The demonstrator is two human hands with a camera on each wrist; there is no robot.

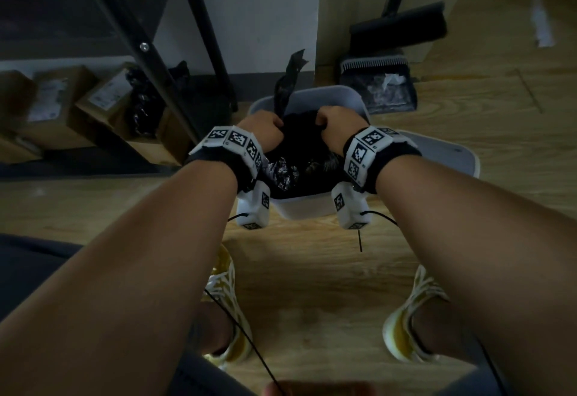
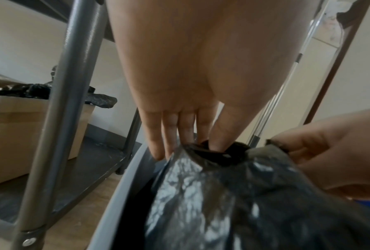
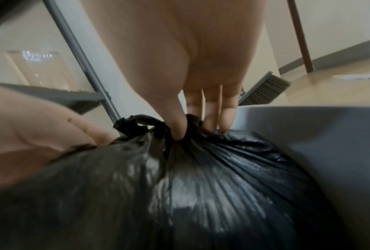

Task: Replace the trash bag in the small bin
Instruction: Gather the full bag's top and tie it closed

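A small grey bin stands on the wooden floor between my feet and the wall. A full black trash bag sits in it, its top gathered. My left hand grips one twisted end of the bag, and a black strip sticks up past it. My right hand pinches the other end. In the left wrist view the left fingers clasp the knotted neck of the bag. In the right wrist view the right thumb and fingers squeeze the gathered bag beside a small knot.
The grey bin lid lies on the floor right of the bin. A broom and dustpan lean on the wall behind. A dark metal shelf with cardboard boxes stands at the left. My shoes are near.
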